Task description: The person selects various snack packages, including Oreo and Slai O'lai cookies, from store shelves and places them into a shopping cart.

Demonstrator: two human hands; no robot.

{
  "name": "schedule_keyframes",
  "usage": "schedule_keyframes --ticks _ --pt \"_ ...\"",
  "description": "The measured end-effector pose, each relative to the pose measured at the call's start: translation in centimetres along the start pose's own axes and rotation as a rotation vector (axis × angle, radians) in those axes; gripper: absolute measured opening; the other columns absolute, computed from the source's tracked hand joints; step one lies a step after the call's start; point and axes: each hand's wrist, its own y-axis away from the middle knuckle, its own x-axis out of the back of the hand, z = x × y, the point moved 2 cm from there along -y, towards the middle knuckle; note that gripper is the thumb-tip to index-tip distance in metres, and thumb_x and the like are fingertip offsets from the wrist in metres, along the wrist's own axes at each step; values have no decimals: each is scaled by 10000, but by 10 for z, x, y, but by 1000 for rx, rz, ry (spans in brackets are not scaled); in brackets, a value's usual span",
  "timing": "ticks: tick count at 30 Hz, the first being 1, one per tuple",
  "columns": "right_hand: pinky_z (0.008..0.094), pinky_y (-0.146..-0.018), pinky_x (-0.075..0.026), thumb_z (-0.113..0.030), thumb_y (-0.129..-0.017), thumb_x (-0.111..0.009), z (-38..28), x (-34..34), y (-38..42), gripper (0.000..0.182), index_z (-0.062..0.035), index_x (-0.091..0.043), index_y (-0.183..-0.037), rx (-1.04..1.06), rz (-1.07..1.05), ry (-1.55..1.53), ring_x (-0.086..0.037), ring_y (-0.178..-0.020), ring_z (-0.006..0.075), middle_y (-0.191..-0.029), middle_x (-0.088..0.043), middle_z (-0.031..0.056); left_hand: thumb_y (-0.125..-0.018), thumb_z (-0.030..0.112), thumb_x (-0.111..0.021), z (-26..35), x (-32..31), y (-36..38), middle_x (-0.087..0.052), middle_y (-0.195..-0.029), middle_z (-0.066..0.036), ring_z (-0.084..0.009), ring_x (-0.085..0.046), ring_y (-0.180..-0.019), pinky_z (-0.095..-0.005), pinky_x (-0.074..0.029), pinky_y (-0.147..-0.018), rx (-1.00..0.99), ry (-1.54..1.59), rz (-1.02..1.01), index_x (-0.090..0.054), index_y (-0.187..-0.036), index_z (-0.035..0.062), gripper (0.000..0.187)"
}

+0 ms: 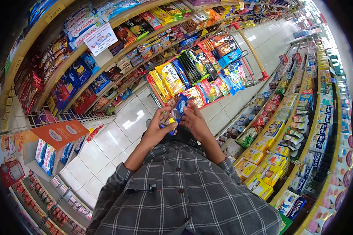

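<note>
A small blue snack packet (180, 105) with white lettering is between my two hands, in front of my checked shirt. My left hand (159, 125) has its fingers bent round the packet's left and lower part, where a bit of yellow shows. On the packet's right side my right hand (194, 119) pinches the edge. Just beyond my hands stands a shopping cart (259, 78) piled with snack packs, among them a yellow pack (169, 78) and dark green packs (193, 66).
Curved shelves of snacks (139, 33) run along the left and far side. More shelves with yellow boxes (270, 166) line the right. An orange-topped display box (60, 134) stands at the left, above the tiled floor (106, 143).
</note>
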Motion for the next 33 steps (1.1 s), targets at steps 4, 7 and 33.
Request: schedule_keyframes --ticks 4,7,33 --pt "278 -723 -498 -2 -875 -605 -27 21 6 653 -89 -274 -1431 404 73 185 -602 -893 140 -1016 -608 76 -920 163 -624 -7 -17 -26 -607 -980 -55 -108 -599 -865 -265 -548 -699 84 -106 -140 -530 -1192 17 323" --pt "265 -715 -501 19 -856 -628 -53 46 9 584 -59 -343 -1359 469 60 165 -608 -854 137 -988 -614 74 -946 227 -588 -2 -44 -38 -632 -893 -40 -97 -613 -797 -256 -560 -628 176 -89 -155 -620 -1046 -3 253" --pt "312 -648 -565 64 -783 -639 -166 286 -143 374 -11 -503 -1124 414 313 22 -599 -823 186 -957 -509 65 -958 206 -549 -88 -136 -80 -648 -903 -52 -107 -595 -777 -244 -485 -712 18 -171 440 -624 -1123 19 260"
